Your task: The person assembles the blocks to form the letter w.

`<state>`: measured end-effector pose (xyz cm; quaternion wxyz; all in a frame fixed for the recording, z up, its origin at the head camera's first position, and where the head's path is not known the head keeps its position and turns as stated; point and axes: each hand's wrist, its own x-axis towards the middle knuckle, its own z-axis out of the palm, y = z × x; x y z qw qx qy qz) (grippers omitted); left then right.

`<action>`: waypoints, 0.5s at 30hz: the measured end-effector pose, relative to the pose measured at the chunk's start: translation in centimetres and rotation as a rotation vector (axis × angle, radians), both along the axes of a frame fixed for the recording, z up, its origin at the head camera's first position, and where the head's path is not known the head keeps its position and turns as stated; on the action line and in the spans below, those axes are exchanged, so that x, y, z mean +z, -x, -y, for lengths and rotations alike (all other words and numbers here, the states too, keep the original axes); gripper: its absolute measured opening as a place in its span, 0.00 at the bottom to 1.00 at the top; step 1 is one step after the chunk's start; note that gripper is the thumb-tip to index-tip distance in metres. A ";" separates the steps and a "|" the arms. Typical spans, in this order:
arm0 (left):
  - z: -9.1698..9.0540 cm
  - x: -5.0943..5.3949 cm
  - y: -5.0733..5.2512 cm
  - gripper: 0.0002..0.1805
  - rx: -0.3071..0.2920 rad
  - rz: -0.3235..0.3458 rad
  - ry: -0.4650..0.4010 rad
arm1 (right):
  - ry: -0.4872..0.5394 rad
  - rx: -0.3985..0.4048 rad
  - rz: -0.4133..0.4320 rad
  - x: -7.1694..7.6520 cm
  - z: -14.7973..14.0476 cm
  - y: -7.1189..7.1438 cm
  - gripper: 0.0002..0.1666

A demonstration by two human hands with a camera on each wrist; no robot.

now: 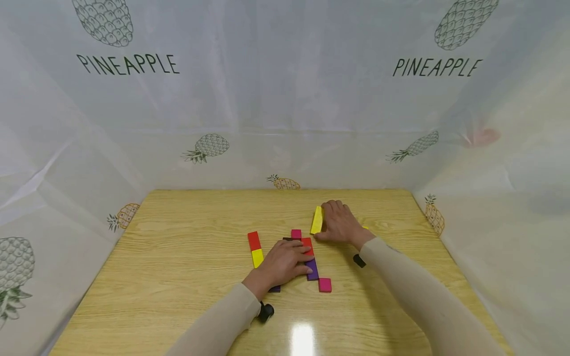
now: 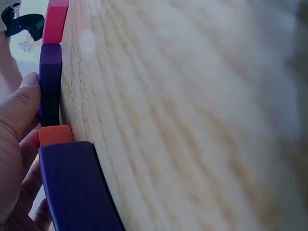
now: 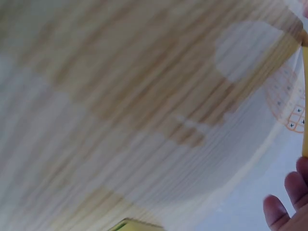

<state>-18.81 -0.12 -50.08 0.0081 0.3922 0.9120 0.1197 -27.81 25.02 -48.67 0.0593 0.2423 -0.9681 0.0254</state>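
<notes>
My left hand (image 1: 285,259) rests over a row of flat coloured blocks in the head view. Its fingers lie on a red block (image 1: 308,245), and the thumb touches a purple block (image 1: 312,270) just below; the left wrist view shows this thumb against the purple block (image 2: 50,86). Farther back, my right hand (image 1: 339,222) holds a long yellow block (image 1: 316,220) by its ends, thumb at the near end and fingers at the far one. Only a sliver of the yellow block (image 3: 305,101) enters the right wrist view.
Pink blocks (image 1: 325,285) (image 1: 296,233) adjoin the row's ends. Left of the hand lie another red block (image 1: 254,241) and yellow block (image 1: 258,257); a dark block (image 1: 275,289) is partly covered. A yellow piece (image 1: 365,228) shows behind the right wrist. Pineapple-printed sheeting (image 1: 285,99) surrounds the wooden table (image 1: 178,277).
</notes>
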 end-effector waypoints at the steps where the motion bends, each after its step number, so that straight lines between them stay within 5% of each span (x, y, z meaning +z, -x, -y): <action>1: 0.0 0.0 0.0 0.25 0.000 -0.001 0.000 | -0.007 -0.004 -0.012 0.0 -0.1 -0.1 0.58; 9: -0.2 -0.2 0.0 0.25 0.001 0.009 -0.003 | -0.059 0.007 -0.094 -0.3 -1.7 -1.4 0.57; 15: 0.0 0.0 0.0 0.25 -0.001 0.018 -0.008 | -0.067 0.007 -0.065 0.1 -3.1 -3.0 0.58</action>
